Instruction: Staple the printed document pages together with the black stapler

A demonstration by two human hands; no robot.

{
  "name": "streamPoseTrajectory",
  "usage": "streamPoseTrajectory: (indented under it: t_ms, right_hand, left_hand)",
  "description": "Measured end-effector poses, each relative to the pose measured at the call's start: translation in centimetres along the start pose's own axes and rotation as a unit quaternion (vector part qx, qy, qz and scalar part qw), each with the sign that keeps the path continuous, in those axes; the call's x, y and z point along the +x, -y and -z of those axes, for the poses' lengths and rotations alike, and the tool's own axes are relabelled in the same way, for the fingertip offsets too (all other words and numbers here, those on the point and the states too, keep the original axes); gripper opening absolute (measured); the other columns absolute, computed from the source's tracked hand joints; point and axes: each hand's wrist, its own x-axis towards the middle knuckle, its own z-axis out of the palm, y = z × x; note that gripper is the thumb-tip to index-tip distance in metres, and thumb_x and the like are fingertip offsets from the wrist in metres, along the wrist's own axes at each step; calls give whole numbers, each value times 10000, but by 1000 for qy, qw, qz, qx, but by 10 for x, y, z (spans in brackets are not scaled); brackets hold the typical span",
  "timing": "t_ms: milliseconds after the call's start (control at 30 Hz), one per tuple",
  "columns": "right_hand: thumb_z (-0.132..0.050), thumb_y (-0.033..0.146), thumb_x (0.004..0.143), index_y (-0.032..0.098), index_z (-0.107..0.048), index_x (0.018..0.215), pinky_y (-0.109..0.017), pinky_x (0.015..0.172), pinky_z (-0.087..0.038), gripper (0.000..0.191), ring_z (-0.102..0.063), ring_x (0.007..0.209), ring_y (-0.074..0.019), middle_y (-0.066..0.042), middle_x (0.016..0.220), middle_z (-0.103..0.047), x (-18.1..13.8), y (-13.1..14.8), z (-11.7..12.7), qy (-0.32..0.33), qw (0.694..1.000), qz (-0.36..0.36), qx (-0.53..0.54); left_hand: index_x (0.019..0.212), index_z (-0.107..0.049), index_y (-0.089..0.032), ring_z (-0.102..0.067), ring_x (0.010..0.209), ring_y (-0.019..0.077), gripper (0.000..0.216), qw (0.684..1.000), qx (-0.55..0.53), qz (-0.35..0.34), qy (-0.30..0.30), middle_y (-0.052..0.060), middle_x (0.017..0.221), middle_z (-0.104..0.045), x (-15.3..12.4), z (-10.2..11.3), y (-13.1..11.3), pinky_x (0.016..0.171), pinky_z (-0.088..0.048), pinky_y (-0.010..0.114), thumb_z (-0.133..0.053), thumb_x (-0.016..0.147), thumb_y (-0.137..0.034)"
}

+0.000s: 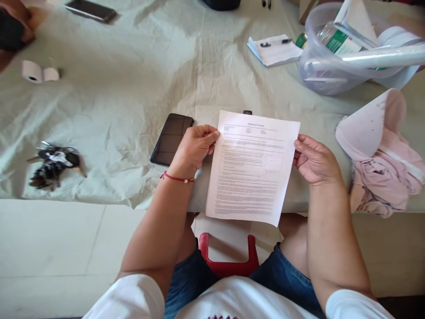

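A white printed sheet of paper (249,177) is held up over the table's near edge, its text side facing me. My left hand (199,146) pinches its left edge between thumb and fingers. Gripping the right edge near the upper corner is my right hand (314,157). Just left of my left hand lies a dark smartphone (171,139), partly covered by that hand. A small black object (247,112) peeks out behind the sheet's top edge; the rest of it is hidden.
A cloth-covered table (133,102) carries keys (56,164), a paper roll (35,72), another phone (90,9), a notepad (275,49), a clear plastic tub (325,82) and a pink cap (375,128). A red stool (229,268) is below. Another person's arm (16,31) shows top left.
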Motion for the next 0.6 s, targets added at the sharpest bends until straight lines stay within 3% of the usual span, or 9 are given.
streamPoseTrajectory:
  t_ms: [333, 500, 600]
  right_hand:
    - [-1038, 516, 617, 237, -781, 882, -509, 983, -661, 462, -827, 1022, -332, -57, 960, -866, -5, -9, -16, 18, 1000, -5, -16]
    - [-957, 523, 718, 261, -776, 881, -437, 814, -659, 358, -810, 876, -287, -30, 894, -852, 1, -15, -11, -30, 994, 34, -104]
    - [-890, 519, 795, 265, -758, 861, -379, 690, -611, 294, -767, 753, -245, -15, 852, -837, 5, -17, -2, -62, 979, 63, -184]
  left_hand:
    - [669, -615, -165, -397, 422, 43, 333, 996, -20, -25, -84, -74, 546, -506, 3, -5, -1, 432, -290, 196, -600, 956, 3]
    - [701, -631, -180, -431, 442, 58, 262, 995, 32, -43, -79, -59, 599, -556, 2, -8, 6, 454, -320, 220, -627, 929, -51]
    - [788, -675, -193, -517, 504, 96, 172, 985, 113, -82, -106, -23, 675, -673, 3, -4, 13, 533, -421, 246, -637, 933, -107]
